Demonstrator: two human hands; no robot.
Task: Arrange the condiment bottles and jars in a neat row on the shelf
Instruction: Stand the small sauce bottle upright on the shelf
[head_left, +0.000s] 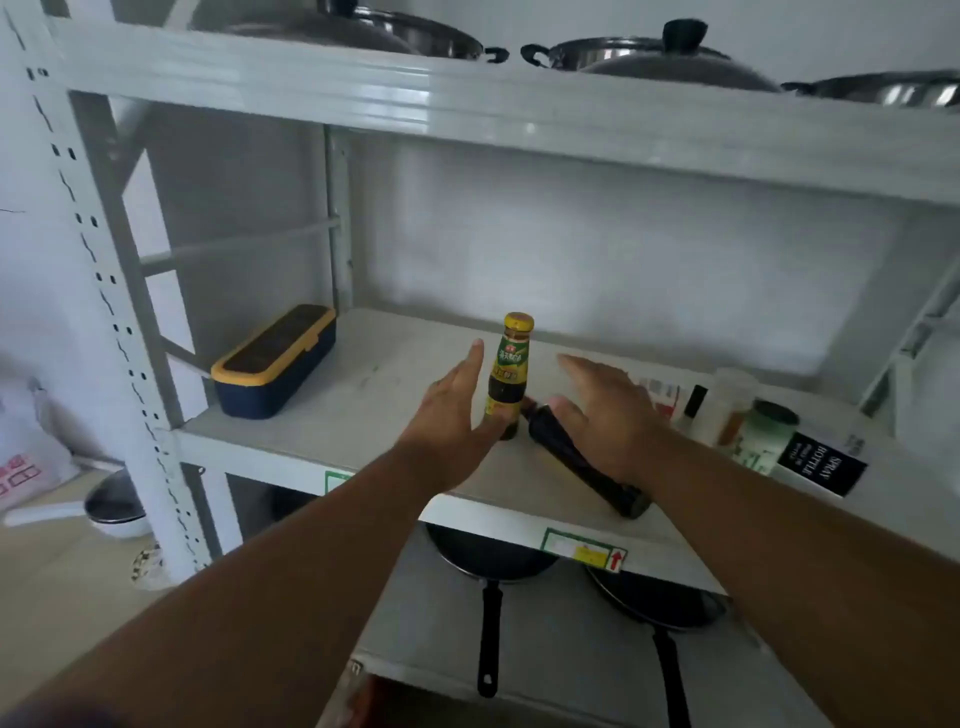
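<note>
Both hands open over the shelf — no grip taken.
Left hand beside upright yellow-capped bottle; right hand spread above lying dark bottle.

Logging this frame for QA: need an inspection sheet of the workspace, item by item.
Surface: middle shelf of a grey metal rack, pale board.
Job's things: yellow-capped sauce bottle upright; dark bottle lying on its side near the front edge; blurred group of jars and bottles at right, partly hidden.
Clutter: navy box with yellow rim at left; black "SPRAY BOTTLE" box at right.
Hands: left hand open beside the upright bottle; right hand open over the lying bottle, contact unclear.
Cables: nothing seen.
Surroundings: lidded pots above; two frying pans below.
</note>
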